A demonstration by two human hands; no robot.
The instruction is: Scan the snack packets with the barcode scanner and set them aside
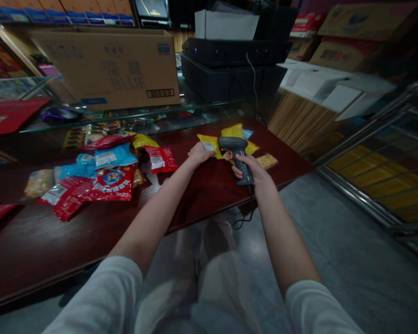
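My right hand point(252, 168) is closed round the handle of a grey barcode scanner point(237, 153), whose head points down at a small heap of yellow snack packets point(237, 132) on the dark red wooden table point(209, 185). My left hand point(200, 152) grips one yellow packet point(209, 144) at the left edge of that heap, right beside the scanner's head. A cable hangs from the scanner's handle below the table edge.
A pile of red, blue and yellow snack packets point(101, 176) lies at the table's left. Behind it are a glass counter with a mouse point(57, 115), a large cardboard box point(107, 69) and a black register point(230, 65). A metal-framed glass case point(386, 162) stands right.
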